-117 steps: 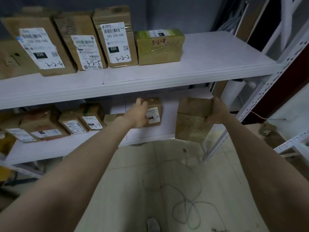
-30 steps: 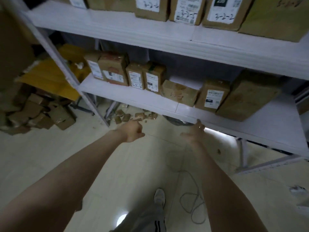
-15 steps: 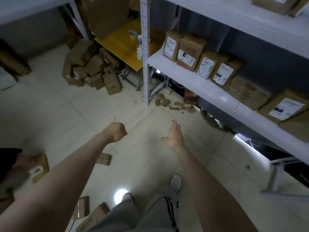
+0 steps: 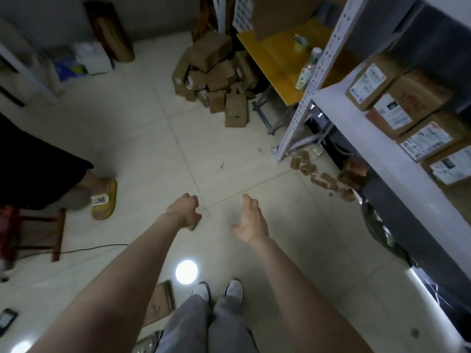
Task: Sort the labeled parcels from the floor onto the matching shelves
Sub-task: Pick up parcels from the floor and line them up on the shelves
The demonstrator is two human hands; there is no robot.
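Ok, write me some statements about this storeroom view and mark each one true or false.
1. The left hand and the right hand each grip a parcel. False: both hands hold nothing.
2. A pile of brown cardboard parcels lies on the tiled floor beside the yellow table. True.
3. The white metal shelf carries labelled cardboard boxes. True.
4. The yellow rubber slipper stands on the yellow table. False: it is on the tiled floor, worn on a foot.
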